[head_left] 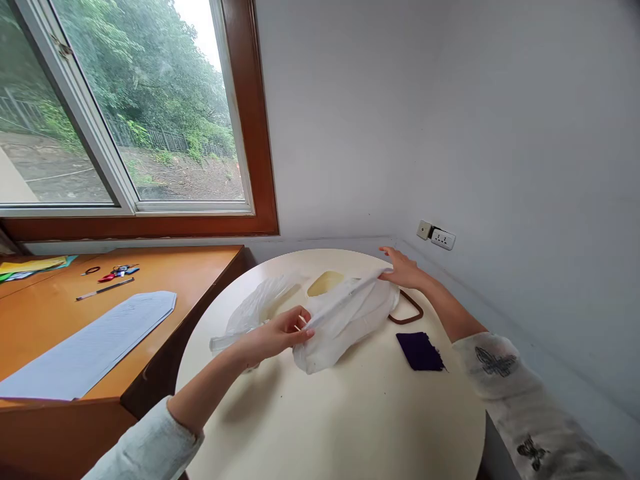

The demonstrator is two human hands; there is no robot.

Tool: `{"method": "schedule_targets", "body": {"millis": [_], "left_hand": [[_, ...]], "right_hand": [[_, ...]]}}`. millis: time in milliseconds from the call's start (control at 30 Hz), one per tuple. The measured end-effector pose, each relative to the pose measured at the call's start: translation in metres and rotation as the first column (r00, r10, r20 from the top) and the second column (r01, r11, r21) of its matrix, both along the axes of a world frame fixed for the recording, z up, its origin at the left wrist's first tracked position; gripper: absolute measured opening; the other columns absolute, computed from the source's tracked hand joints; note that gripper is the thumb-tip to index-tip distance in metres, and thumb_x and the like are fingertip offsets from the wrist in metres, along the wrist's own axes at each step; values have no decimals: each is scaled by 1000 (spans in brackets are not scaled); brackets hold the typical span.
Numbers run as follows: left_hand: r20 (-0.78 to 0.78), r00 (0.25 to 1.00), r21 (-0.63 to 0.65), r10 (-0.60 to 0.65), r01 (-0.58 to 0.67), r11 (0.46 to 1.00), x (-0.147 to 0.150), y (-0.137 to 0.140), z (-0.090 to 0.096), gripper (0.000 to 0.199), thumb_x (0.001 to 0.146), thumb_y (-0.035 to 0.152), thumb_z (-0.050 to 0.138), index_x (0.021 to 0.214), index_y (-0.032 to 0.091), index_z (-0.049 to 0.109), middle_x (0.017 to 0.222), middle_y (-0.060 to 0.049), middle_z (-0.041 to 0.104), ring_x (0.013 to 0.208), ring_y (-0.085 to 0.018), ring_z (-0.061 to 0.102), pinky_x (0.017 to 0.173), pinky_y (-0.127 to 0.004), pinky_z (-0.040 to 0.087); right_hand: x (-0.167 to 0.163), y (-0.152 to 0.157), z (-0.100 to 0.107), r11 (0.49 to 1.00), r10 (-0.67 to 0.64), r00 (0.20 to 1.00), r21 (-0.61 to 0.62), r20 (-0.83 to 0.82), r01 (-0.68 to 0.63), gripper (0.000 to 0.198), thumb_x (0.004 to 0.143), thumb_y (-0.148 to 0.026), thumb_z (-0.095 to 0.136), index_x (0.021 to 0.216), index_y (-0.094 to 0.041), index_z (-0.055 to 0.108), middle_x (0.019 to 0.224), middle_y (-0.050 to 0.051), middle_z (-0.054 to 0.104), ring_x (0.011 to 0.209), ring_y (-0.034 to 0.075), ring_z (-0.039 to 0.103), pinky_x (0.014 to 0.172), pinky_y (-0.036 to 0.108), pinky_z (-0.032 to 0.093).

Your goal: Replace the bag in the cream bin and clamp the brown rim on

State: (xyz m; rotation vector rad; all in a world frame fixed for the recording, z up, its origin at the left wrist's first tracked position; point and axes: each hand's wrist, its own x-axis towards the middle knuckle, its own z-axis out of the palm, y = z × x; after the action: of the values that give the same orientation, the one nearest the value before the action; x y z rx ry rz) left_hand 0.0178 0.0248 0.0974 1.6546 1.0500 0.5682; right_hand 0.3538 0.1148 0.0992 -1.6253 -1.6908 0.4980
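Note:
A thin, crumpled white sheet [345, 323], cloth or plastic I cannot tell, is stretched between my two hands above the round table [350, 420]. My left hand [280, 333] pinches its near left edge between thumb and fingers. At the far right corner my right hand [401, 268] grips it with the thumb side, other fingers extended. A clear plastic bag [255, 307] lies beyond my left hand. Behind the sheet shows part of a pale yellow piece [325, 283]. A brown rounded frame [409, 320] is partly covered by the sheet, near a dark purple cloth square [420, 351].
To the left stands an orange-brown desk [165, 267] with stacked papers [100, 347], a pen [105, 289], a small bunch of keys or trinkets [119, 272] and a dark ring [91, 271]. A window and walls with a socket [443, 239] border the table.

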Motion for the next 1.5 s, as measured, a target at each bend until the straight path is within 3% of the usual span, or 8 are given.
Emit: {"method": "schedule_targets", "body": {"millis": [133, 233, 400, 533, 833, 1100, 1267, 1500], "left_hand": [[-146, 986, 137, 79, -59, 989, 17, -1, -9, 64, 64, 51, 65, 116, 28, 36, 104, -7, 48, 98, -24, 50, 74, -35, 46], [-158, 965, 390, 208, -132, 911, 36, -1, -31, 87, 50, 42, 77, 122, 26, 31, 121, -12, 36, 114, -30, 38, 89, -43, 39], [-97, 939, 559, 329, -222, 799, 41, 8, -52, 29, 75, 31, 53, 102, 23, 50, 107, -7, 44, 96, -23, 49, 82, -37, 40], [-23, 934, 576, 357, -279, 768, 33, 18, -33, 13, 80, 28, 44, 78, 21, 54, 86, -4, 51, 77, -19, 50, 66, -29, 39], [495, 732, -191, 469, -435, 880, 35, 36, -7, 13, 69, 27, 56, 76, 19, 49, 58, 6, 49, 48, -8, 46, 49, -19, 38], [439, 799, -236, 411, -339, 911, 19, 55, 7, 26, 64, 32, 66, 82, 17, 55, 64, 3, 56, 50, -9, 51, 46, -19, 40], [145, 976, 107, 162, -178, 978, 19, 49, 24, 46, 53, 35, 76, 92, 20, 57, 81, -2, 63, 67, -17, 58, 52, -21, 40], [-7, 945, 462, 326, -286, 839, 20, 59, 18, 13, 60, 30, 64, 57, 19, 57, 54, 2, 54, 52, -14, 43, 47, -22, 26]], "right_hand": [[-14, -16, 1, 884, 466, 877, -118, 117, -453, 97, 55, -41, 73, 138, -31, 24, 145, 6, 25, 129, 25, 27, 102, 37, 24], [-25, -20, -4, 870, 488, 859, -168, 156, -464, 101, 44, -35, 79, 133, -29, 34, 138, 7, 36, 125, 28, 33, 102, 40, 23], [-26, -18, -8, 932, 333, 941, -131, -51, -337, 28, 61, -31, 65, 88, -21, 63, 91, 2, 64, 86, 20, 55, 77, 30, 39], [-23, -16, 0, 951, 286, 942, -69, -175, -301, 20, 67, -33, 58, 79, -19, 63, 75, -2, 62, 69, 14, 53, 60, 23, 38], [-31, -9, 6, 959, 198, 873, -98, -445, -268, 26, 67, -38, 59, 83, -19, 66, 65, 0, 63, 55, 12, 54, 49, 21, 39], [-16, -30, 42, 805, 395, 853, -319, -340, -500, 38, 52, -25, 75, 89, -21, 67, 83, 1, 69, 68, 16, 60, 53, 21, 44], [-11, -38, 53, 808, 421, 893, -382, -160, -450, 31, 55, -29, 74, 84, -21, 69, 83, 4, 69, 70, 19, 61, 52, 23, 44], [-10, -38, 44, 883, 369, 883, -187, -290, -431, 19, 66, -35, 64, 76, -20, 70, 75, 0, 67, 67, 16, 58, 55, 23, 42]]}}
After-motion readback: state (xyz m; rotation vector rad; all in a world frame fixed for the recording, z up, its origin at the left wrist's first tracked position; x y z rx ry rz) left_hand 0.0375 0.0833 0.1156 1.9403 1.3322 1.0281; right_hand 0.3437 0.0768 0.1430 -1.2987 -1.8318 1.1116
